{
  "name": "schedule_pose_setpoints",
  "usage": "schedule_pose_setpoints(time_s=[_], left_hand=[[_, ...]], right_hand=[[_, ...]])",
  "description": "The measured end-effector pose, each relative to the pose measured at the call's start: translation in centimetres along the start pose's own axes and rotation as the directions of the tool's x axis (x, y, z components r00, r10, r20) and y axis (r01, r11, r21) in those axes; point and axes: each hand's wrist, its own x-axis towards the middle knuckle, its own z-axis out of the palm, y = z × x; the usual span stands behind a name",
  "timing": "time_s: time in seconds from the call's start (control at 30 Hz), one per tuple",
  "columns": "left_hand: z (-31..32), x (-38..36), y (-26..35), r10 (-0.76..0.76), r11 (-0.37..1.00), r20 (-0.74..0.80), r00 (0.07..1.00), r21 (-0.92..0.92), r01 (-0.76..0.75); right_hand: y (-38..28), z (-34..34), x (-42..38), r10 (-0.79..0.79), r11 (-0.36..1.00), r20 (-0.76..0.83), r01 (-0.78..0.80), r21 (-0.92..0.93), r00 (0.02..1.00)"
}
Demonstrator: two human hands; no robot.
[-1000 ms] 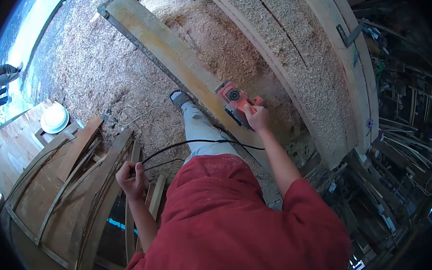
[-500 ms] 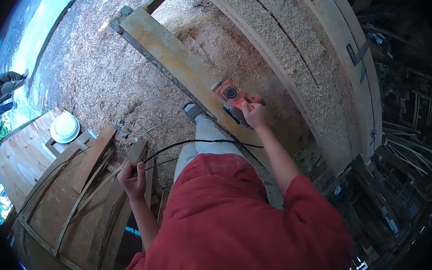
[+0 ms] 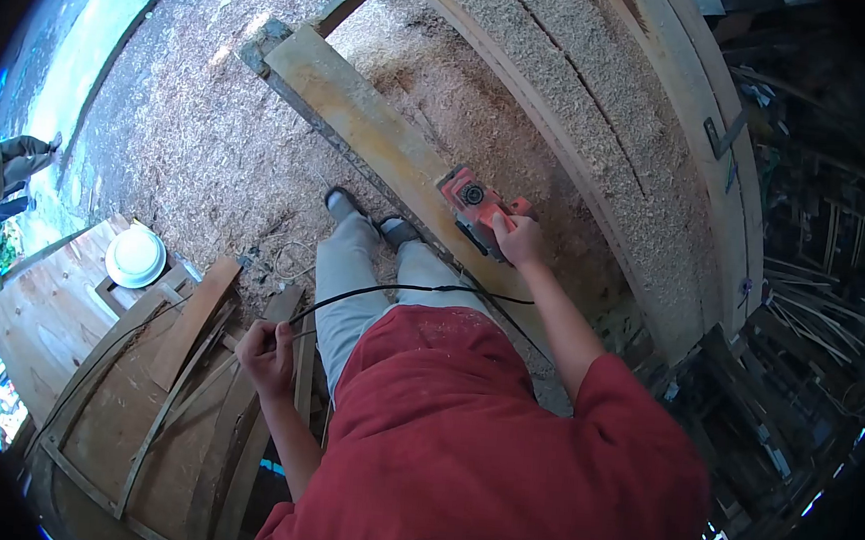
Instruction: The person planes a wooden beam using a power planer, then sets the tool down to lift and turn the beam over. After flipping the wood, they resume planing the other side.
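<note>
A red power planer [image 3: 475,195] rests on a long pale board [image 3: 363,110]. My right hand [image 3: 518,240] is closed around the planer's rear handle. To the left of my body, my left hand [image 3: 268,356] is closed on a black cable [image 3: 351,292], which curves across in front of my legs toward the right. The underside of the planer is hidden against the board.
Wood shavings cover the ground [image 3: 201,133] and the large curved planks [image 3: 566,89] at the right. A metal square [image 3: 725,136] lies on those planks. A white round container [image 3: 136,256] stands at the left near stacked boards [image 3: 195,324]. Another person's legs [image 3: 8,175] show at the far left.
One of my feet has come into view at the left, beside the other. The board, planer and surroundings sit slightly lower and farther right in view. Both hands keep their holds.
</note>
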Motion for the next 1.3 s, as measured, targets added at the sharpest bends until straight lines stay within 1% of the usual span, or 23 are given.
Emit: schedule_pose_setpoints(time_s=[0.13,0.2,0.33,0.4,0.53,0.6,0.67,0.73,0.8,0.93,1.0,1.13,1.2,1.3], left_hand=[[-0.6,1.8,-0.5,-0.001,1.000,0.006,1.000,-0.028,0.001],[-1.1,3.0,-0.6,0.033,0.999,0.026,0.999,-0.044,-0.032],[-2.1,5.6,-1.4,0.035,0.999,0.038,0.999,-0.017,-0.034],[-2.4,7.0,-1.8,0.028,0.997,0.036,0.999,-0.073,-0.026],[-3.4,9.8,-2.1,0.022,0.999,0.069,0.997,-0.028,-0.020],[-3.7,11.4,-2.9,0.055,0.997,0.040,0.998,-0.055,-0.052],[-4.1,13.0,-3.3,0.044,0.997,0.048,0.998,-0.064,-0.041],[-4.6,14.6,-3.5,0.030,0.997,0.050,0.998,-0.071,-0.026],[-5.0,16.2,-3.8,0.037,0.996,0.072,0.997,-0.087,-0.031],[-6.1,19.1,-4.1,0.061,0.996,0.096,0.994,-0.063,-0.055],[-6.7,20.4,-4.0,0.029,0.998,0.120,0.992,-0.063,-0.021],[-7.7,23.1,-4.2,0.024,0.996,0.118,0.993,-0.084,-0.015],[-8.2,24.1,-4.8,-0.020,0.993,0.126,0.992,-0.112,0.035],[-9.1,25.7,-5.7,-0.013,0.996,0.150,0.989,-0.081,0.025]], right_hand=[[-1.4,0.6,1.4,-0.011,1.000,0.007,0.011,-0.022,1.000],[-2.3,1.0,2.3,-0.021,0.999,-0.007,0.021,-0.030,1.000],[-4.6,1.7,4.1,-0.051,0.997,-0.011,0.050,-0.054,0.999],[-5.7,2.0,4.8,-0.047,0.997,-0.013,0.046,-0.057,0.999],[-7.8,2.3,5.5,-0.026,0.998,-0.010,0.026,-0.049,1.000],[-8.7,2.5,5.8,-0.020,0.999,-0.016,0.020,-0.043,1.000],[-9.5,2.7,6.3,-0.018,0.999,-0.023,0.017,-0.039,1.000],[-9.9,3.2,7.1,0.005,0.998,0.020,-0.004,-0.062,1.000],[-10.6,3.6,7.9,0.007,0.998,0.017,-0.006,-0.064,1.000],[-12.8,3.9,8.9,0.028,0.998,0.017,-0.027,-0.064,0.999],[-13.9,4.1,9.6,0.045,0.997,0.020,-0.044,-0.069,0.999],[-15.5,5.3,10.8,0.062,0.995,0.011,-0.061,-0.076,0.998],[-16.2,5.7,11.3,0.071,0.994,0.008,-0.070,-0.085,0.997],[-17.5,6.0,12.3,0.051,0.997,0.001,-0.051,-0.056,0.999]])
